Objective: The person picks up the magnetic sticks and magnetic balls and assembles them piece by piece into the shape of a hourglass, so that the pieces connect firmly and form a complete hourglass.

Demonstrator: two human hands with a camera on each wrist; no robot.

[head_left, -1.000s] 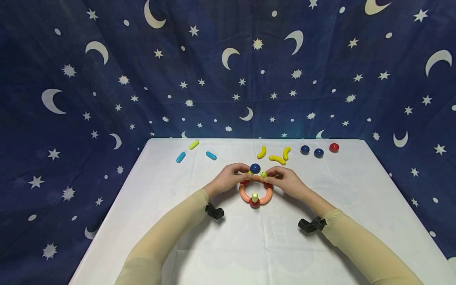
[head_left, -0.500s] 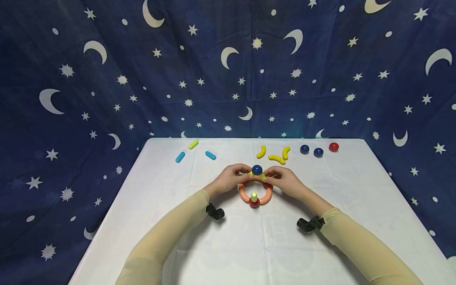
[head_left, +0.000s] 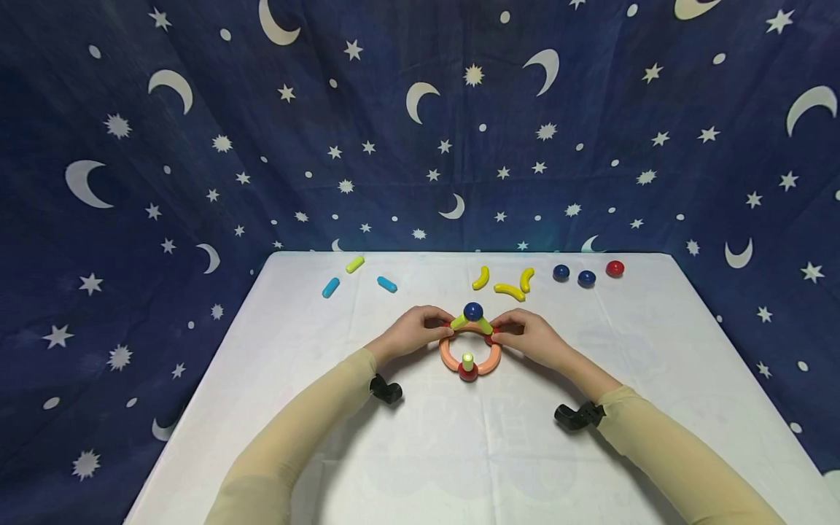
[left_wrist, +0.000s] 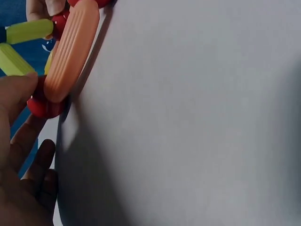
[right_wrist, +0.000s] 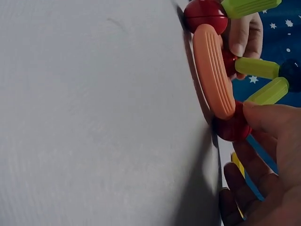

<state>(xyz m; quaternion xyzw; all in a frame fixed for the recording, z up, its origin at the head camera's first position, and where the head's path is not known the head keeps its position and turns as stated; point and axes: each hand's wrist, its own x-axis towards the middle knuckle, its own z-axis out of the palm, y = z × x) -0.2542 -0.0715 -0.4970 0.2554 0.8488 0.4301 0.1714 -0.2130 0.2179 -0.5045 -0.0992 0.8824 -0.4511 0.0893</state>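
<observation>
Three orange curved rods [head_left: 449, 356] and red balls form a ring on the table. My left hand [head_left: 412, 329] pinches the ring's left red ball [left_wrist: 43, 106] between thumb and fingers. On the opposite side, my right hand [head_left: 534, 337] pinches the right red ball [right_wrist: 230, 128]. Two green rods [right_wrist: 257, 68] lean up from these balls and meet at a blue ball [head_left: 473, 311] above the ring's far side. At the front, a third red ball [head_left: 468, 373] bears an upright green rod [head_left: 467, 360] with a free top end.
Behind the left hand lie two light-blue rods [head_left: 387, 284] and a loose green rod [head_left: 355, 265]. Three yellow curved rods [head_left: 509, 292] lie behind the ring. Two blue balls [head_left: 587, 278] and a red ball [head_left: 615, 269] sit at the back right of the white table [head_left: 420, 467].
The blue ball, on the left green rod, has joined the right green rod's top. Both hands have since slid outward and down from the green rods to the red balls.
</observation>
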